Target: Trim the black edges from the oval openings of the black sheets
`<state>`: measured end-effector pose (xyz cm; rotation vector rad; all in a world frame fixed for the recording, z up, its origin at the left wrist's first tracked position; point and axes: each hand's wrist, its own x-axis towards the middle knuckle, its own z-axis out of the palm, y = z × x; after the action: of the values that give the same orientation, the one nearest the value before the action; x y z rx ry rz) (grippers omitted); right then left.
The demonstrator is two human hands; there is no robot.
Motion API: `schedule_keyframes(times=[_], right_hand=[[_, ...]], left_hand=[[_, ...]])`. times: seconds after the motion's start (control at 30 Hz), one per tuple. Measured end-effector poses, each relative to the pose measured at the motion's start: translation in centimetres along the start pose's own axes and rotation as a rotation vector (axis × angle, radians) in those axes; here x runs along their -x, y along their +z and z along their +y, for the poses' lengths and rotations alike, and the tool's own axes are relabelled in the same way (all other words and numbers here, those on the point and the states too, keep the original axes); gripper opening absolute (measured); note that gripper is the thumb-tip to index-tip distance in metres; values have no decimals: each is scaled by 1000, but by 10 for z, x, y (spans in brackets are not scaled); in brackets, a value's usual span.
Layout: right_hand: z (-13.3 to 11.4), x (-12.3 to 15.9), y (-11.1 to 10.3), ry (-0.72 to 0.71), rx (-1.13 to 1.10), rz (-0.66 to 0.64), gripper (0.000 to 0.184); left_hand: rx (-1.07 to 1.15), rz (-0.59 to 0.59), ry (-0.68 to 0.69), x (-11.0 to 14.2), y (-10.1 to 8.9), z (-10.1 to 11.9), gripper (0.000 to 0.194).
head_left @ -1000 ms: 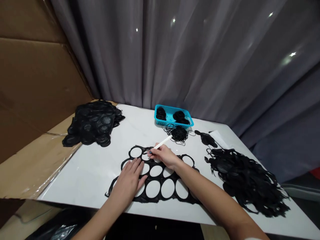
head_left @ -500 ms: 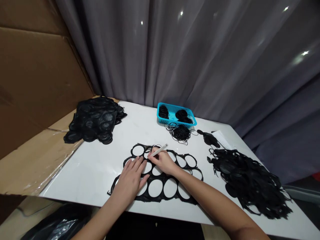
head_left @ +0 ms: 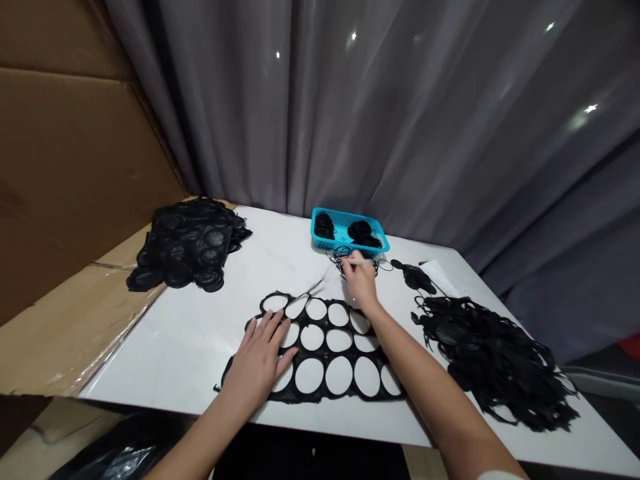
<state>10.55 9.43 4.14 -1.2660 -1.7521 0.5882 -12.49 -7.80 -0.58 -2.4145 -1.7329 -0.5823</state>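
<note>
Left hand (head_left: 257, 360): open, fingers spread, flat on a black perforated sheet (head_left: 325, 357) with oval holes, lying mid-table on a white table (head_left: 165, 340). Right hand (head_left: 361, 280): fingers closed on a white pen (head_left: 366, 262), over a black cord tangle (head_left: 345, 261), just below a teal basket (head_left: 345, 220). Flanking: black scrap pile (head_left: 187, 247), black fringed pile (head_left: 493, 360).

White marble-look tabletop (head_left: 165, 347), black sheet with oval cut-outs (head_left: 324, 357) at centre; stack of black sheets (head_left: 187, 247) at left, heap of black scraps (head_left: 493, 360) at right; blue plastic basket (head_left: 334, 239), tangle of black loops (head_left: 340, 255), white paper (head_left: 440, 277) along far edge
</note>
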Motion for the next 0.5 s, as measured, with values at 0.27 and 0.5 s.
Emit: schedule_keyframes(times=[0.27,0.5], right_hand=[[1,16,-10,469,-542,-245,26],[-23,80,-3,497,-681,-601,37]], left_hand=[[-76,66,-5,-8,-6,1,48],[107,36,242,19,-10,28,38]])
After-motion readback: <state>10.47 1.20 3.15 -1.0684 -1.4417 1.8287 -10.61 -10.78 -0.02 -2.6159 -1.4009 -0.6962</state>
